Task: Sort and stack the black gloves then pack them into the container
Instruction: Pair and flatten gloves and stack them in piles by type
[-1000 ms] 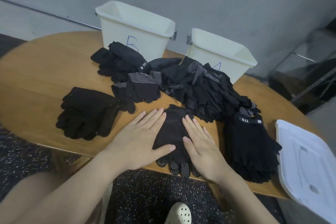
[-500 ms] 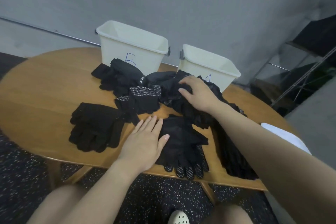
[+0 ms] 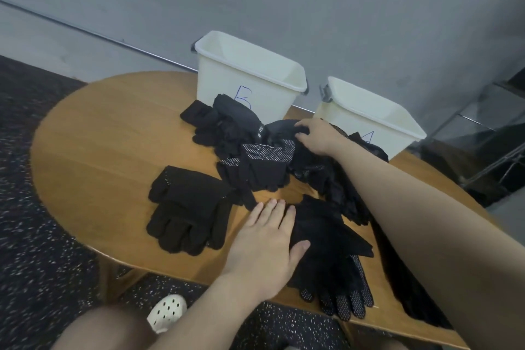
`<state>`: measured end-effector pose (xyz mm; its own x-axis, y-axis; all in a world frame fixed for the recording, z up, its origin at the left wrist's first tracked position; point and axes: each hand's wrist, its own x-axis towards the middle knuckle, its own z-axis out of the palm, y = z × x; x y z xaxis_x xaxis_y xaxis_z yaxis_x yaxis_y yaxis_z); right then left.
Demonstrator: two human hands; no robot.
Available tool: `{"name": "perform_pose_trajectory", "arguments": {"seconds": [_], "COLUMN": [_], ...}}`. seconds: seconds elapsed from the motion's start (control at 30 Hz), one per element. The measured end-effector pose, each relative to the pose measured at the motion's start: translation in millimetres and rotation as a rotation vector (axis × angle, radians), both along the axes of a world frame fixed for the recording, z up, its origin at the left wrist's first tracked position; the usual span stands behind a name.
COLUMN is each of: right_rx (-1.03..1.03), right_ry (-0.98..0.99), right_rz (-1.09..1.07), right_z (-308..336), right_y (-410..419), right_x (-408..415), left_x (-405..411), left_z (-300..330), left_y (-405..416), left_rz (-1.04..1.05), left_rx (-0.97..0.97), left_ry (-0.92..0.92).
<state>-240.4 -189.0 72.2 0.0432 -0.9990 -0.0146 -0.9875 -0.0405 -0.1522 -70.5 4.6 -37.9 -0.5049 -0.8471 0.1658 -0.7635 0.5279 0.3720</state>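
Note:
Black gloves lie across a round wooden table [image 3: 108, 133]. My left hand [image 3: 267, 241] rests flat, fingers straight, on the left edge of a glove stack [image 3: 332, 244] at the front edge. My right hand [image 3: 318, 135] reaches to the back, its fingers curled on a dark glove [image 3: 284, 129] atop the loose glove heap [image 3: 255, 156]. A separate flat stack of gloves [image 3: 187, 210] lies to the left. Two white containers stand behind: one marked B [image 3: 250, 77], one at the right [image 3: 369, 116].
My right forearm crosses over more gloves at the table's right side. Dark speckled floor surrounds the table, with a white clog [image 3: 167, 311] below its front edge. A grey wall stands behind the containers, and a metal rack [image 3: 488, 145] is at the far right.
My right hand left the front stack and reached back and leftward across the heap to the dark glove near container B. My left hand stayed on the front stack. The view shifted.

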Motion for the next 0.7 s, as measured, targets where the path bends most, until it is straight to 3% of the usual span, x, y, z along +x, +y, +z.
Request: {"name": "perform_pose_trajectory", "arguments": {"seconds": [0.17, 0.37, 0.5, 0.6, 0.7], "right_rx": [-0.122, -0.353, -0.378, -0.351, -0.274], "right_ry": [0.019, -0.208, -0.397, -0.589, -0.724], "right_rz": [0.017, -0.018, -0.077, -0.112, -0.108], "right_z": [1, 42, 83, 107, 126], "right_y": [-5, 6, 24, 42, 68], "right_x": [-4, -8, -15, -21, -25], "left_x": [0, 0, 1, 5, 7], "left_z": [-3, -3, 2, 11, 24], "left_y": [-1, -1, 0, 1, 8], "left_rz": [-0.001, -0.003, 0.011, 0.015, 0.016], "left_rx": [-0.011, -0.016, 0.024, 0.098, 0.234], "left_ry": [0.020, 0.000, 0.000, 0.139, 0.466]}}
